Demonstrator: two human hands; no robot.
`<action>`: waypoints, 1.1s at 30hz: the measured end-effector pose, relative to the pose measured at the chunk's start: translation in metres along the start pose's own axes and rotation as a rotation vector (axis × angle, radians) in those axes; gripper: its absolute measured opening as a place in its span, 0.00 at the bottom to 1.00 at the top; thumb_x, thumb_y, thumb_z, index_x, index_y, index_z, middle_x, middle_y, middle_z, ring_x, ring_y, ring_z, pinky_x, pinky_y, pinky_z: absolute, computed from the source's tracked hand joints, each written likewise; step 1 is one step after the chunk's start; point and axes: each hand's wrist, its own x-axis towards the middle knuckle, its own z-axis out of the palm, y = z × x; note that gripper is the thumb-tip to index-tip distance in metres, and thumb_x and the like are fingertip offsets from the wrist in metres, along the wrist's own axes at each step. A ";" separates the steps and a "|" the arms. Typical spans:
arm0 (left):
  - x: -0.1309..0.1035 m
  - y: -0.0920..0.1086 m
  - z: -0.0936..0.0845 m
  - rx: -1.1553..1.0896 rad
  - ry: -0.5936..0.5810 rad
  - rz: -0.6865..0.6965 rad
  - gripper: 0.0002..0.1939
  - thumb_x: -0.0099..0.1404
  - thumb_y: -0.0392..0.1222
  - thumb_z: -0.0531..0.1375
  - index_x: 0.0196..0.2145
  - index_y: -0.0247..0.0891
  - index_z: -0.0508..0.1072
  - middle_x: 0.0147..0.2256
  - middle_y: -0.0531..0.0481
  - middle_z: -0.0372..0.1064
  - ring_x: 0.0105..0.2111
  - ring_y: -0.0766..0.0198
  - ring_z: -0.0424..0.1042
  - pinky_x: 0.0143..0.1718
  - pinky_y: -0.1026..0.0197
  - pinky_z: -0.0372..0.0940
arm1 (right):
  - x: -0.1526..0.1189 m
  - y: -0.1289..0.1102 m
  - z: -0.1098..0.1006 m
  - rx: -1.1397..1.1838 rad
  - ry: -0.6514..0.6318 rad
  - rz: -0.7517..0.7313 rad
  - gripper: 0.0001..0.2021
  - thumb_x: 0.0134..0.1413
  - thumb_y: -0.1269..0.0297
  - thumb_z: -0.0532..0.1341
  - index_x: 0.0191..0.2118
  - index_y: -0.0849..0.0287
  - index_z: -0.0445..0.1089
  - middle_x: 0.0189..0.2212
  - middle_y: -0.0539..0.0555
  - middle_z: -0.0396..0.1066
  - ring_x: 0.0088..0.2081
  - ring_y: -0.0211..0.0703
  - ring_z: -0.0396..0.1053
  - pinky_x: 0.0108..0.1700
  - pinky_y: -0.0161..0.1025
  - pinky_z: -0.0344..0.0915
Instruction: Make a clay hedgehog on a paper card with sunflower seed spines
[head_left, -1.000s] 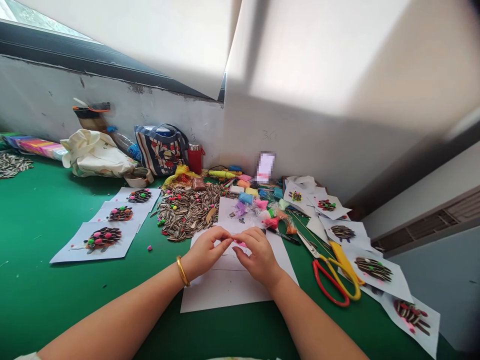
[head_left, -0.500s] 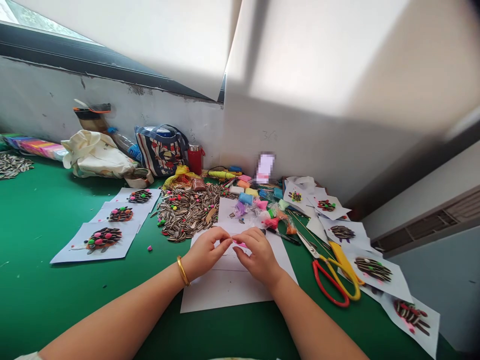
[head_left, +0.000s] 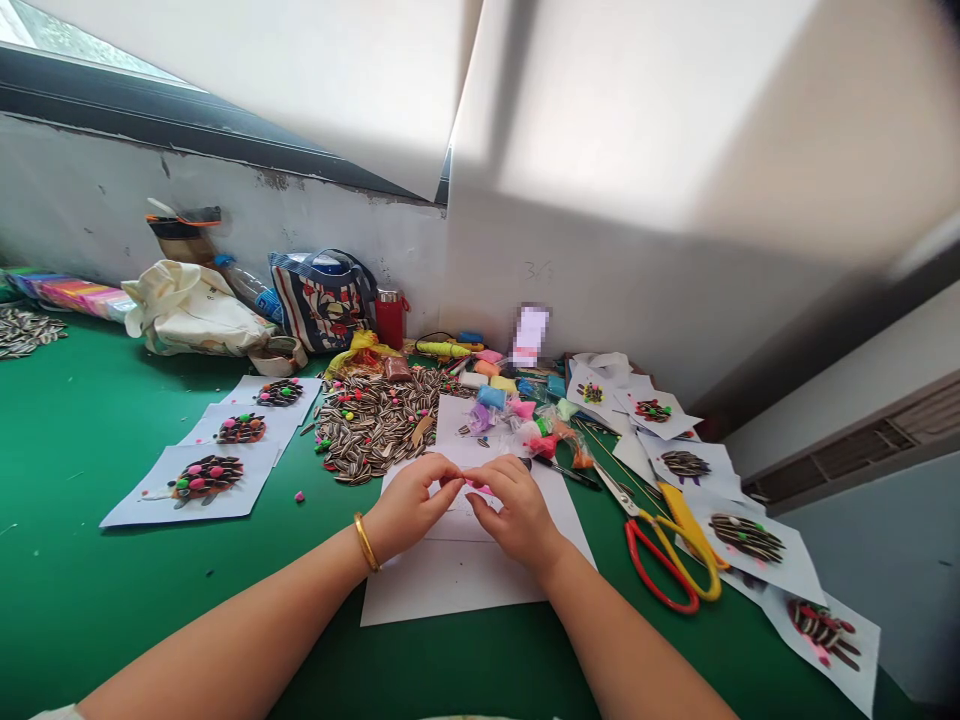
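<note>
Green tabletop, lower centre: white paper sheet [head_left: 461, 583] under left hand [head_left: 418, 502], pinched narrow, contents impossible to tell, and right hand [head_left: 519, 515], slightly parted near 1 small pink piece [head_left: 481, 489]; beyond, striped brown-and-white seeds [head_left: 367, 432], centre-left.

A faint handwritten marking [head_left: 538, 271] stands on the pale upright surface [head_left: 600, 310] behind the desk [head_left: 150, 420]; it begins with what looks like "36", and the character after that is too faint to tell. Small pale marks on the white paper [head_left: 450, 580] near the hands are illegible. The small print on the cream bag [head_left: 199, 315] and the blue bottle label [head_left: 268, 303] cannot be read, and the phone-like screen [head_left: 531, 335] is pixelated.
</note>
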 end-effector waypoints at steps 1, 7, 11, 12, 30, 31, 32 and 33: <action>0.000 0.000 0.000 0.015 0.002 -0.009 0.11 0.68 0.44 0.54 0.30 0.38 0.70 0.30 0.50 0.69 0.31 0.63 0.66 0.35 0.61 0.62 | 0.000 0.000 0.000 0.002 0.003 -0.004 0.12 0.58 0.70 0.61 0.47 0.52 0.71 0.35 0.52 0.73 0.39 0.46 0.67 0.43 0.45 0.65; 0.005 -0.007 -0.014 0.094 0.057 -0.021 0.07 0.65 0.44 0.58 0.32 0.39 0.70 0.31 0.51 0.69 0.32 0.62 0.67 0.36 0.60 0.63 | -0.001 0.004 0.001 -0.016 -0.004 0.016 0.12 0.57 0.70 0.61 0.47 0.53 0.71 0.35 0.53 0.73 0.40 0.46 0.67 0.43 0.46 0.64; 0.008 -0.013 -0.024 0.154 0.022 -0.057 0.06 0.63 0.42 0.59 0.34 0.39 0.74 0.33 0.49 0.72 0.33 0.60 0.70 0.36 0.59 0.64 | -0.001 0.009 0.001 -0.028 -0.006 0.041 0.11 0.58 0.70 0.61 0.46 0.54 0.72 0.35 0.53 0.74 0.40 0.47 0.68 0.44 0.46 0.65; 0.008 -0.014 -0.025 0.177 -0.013 -0.059 0.06 0.62 0.42 0.59 0.33 0.40 0.75 0.32 0.49 0.72 0.33 0.60 0.70 0.36 0.59 0.64 | -0.002 0.010 0.001 -0.029 -0.008 0.046 0.11 0.58 0.70 0.60 0.46 0.54 0.72 0.34 0.53 0.74 0.40 0.47 0.68 0.44 0.46 0.65; -0.010 -0.018 -0.008 0.250 -0.155 -0.022 0.05 0.64 0.41 0.60 0.32 0.40 0.75 0.32 0.49 0.73 0.36 0.59 0.71 0.40 0.58 0.62 | -0.003 0.013 0.008 -0.019 -0.086 0.057 0.11 0.56 0.73 0.61 0.44 0.56 0.73 0.34 0.54 0.74 0.40 0.47 0.67 0.44 0.45 0.65; -0.010 -0.018 -0.007 0.240 -0.147 -0.009 0.06 0.65 0.40 0.59 0.33 0.40 0.76 0.34 0.48 0.74 0.37 0.59 0.71 0.41 0.58 0.63 | -0.003 0.012 0.008 -0.015 -0.087 0.054 0.11 0.56 0.73 0.61 0.44 0.56 0.73 0.34 0.54 0.74 0.40 0.47 0.68 0.44 0.45 0.65; -0.010 -0.017 -0.007 0.229 -0.137 0.003 0.07 0.66 0.38 0.58 0.35 0.40 0.76 0.35 0.48 0.74 0.38 0.59 0.71 0.43 0.58 0.63 | -0.003 0.012 0.008 -0.011 -0.088 0.050 0.11 0.56 0.74 0.61 0.44 0.56 0.73 0.34 0.54 0.74 0.40 0.46 0.68 0.44 0.45 0.65; -0.011 -0.017 -0.006 0.220 -0.126 0.013 0.07 0.66 0.37 0.57 0.36 0.40 0.76 0.36 0.48 0.74 0.39 0.59 0.71 0.44 0.58 0.63 | -0.002 0.012 0.008 -0.006 -0.089 0.046 0.11 0.56 0.74 0.61 0.44 0.56 0.73 0.35 0.54 0.74 0.40 0.46 0.68 0.44 0.45 0.65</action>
